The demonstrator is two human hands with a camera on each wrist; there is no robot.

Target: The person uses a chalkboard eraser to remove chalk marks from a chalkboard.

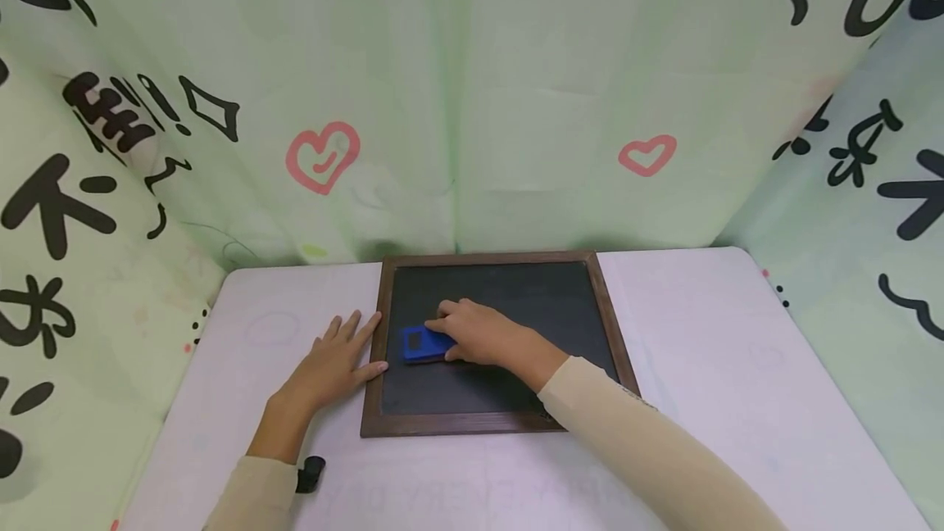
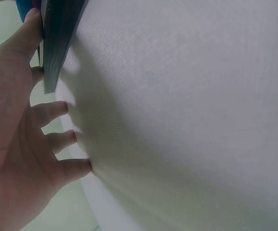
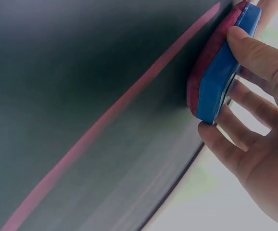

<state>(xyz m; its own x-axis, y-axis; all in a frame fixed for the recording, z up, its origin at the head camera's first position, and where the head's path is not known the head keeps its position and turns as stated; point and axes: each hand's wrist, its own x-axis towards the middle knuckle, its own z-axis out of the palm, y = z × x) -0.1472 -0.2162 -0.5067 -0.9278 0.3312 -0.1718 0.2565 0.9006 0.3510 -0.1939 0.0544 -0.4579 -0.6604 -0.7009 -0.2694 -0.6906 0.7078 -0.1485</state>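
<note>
- beige sleeves (image 1: 627, 430) nearest the camera, one per arm, entering at the bottom edge
- far left: pale green cloth (image 1: 140, 285) with bold black characters, running behind the work and round to the right side
- small black object (image 1: 310, 474) at the left cuff; too little shows to identify it
- pink heart (image 1: 324, 162) drawn on the cloth, beyond the left hand
- left hand (image 1: 332, 367): fingers straight and spread, nothing grasped; thumb and index finger touch the left side of the board's frame, other fingertips rest on the white table (image 1: 737, 351)
- blackboard (image 1: 501, 293): dark face, brown frame, lying on the table
- blue eraser (image 1: 424, 344): on the left part of the blackboard, dark rectangle on top; right wrist view shows a red pad on its board side
- right hand (image 1: 483, 334): curled round the eraser, thumb along one side, fingers on the opposite side
- pink line (image 3: 110, 115): crosses the board face diagonally in the right wrist view, one end near the eraser
- farther right: second pink heart (image 1: 647, 156) on the cloth
</note>
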